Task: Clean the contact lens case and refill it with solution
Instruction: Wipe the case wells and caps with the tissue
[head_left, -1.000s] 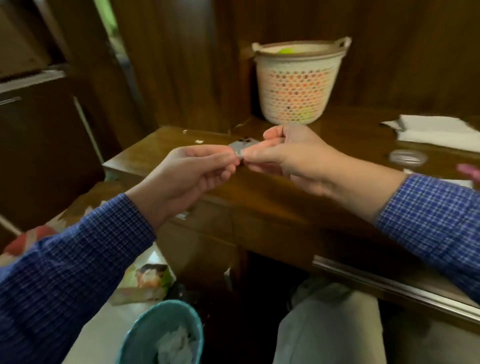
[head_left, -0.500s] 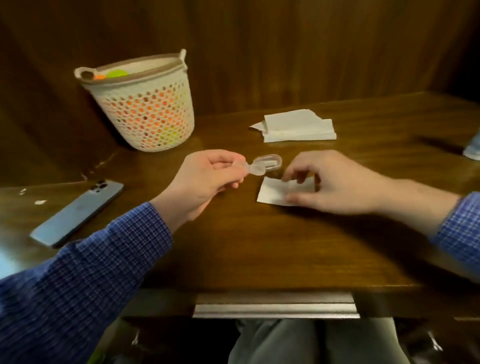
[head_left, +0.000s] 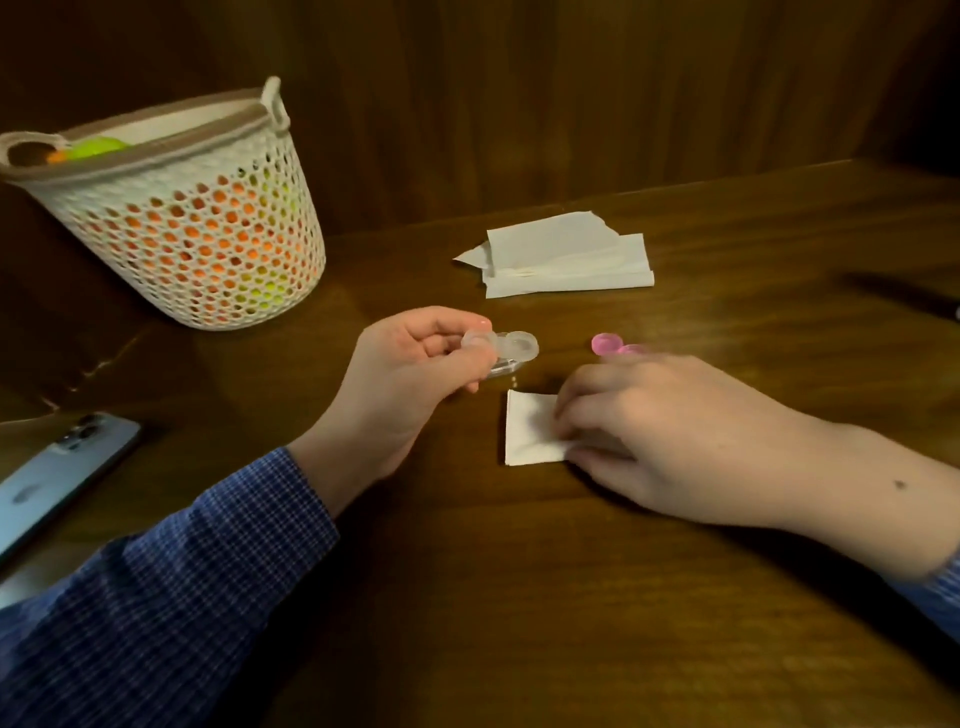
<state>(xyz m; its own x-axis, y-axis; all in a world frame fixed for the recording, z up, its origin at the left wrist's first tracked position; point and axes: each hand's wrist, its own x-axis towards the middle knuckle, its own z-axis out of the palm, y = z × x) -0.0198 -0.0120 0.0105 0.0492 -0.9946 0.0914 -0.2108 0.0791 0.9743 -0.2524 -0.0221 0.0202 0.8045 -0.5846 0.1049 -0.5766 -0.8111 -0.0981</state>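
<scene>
Nearest the viewer, the right hand (head_left: 670, 431) lies on a small folded tissue (head_left: 530, 434) on the table (head_left: 519, 597), fingers curled onto the paper and pinching its edge — the wiping cloth looks to be in the act of being picked up. To the left of it and a little farther, the left hand (head_left: 410, 374) is clamped on the clear contact lens case (head_left: 506, 351), holding it just above the wood; both wells look uncapped. Just beyond the right hand's knuckles lie the pink caps (head_left: 613, 347), set down on the table, well apart from the case. So, as a judgement, opening is done and wiping is only starting; drying, refilling with solution and recapping all remain — and no solution bottle is visible. Farther off sit a stack of spare tissues (head_left: 566, 257) and, beyond the left hand, a perforated basket (head_left: 208, 234).
</scene>
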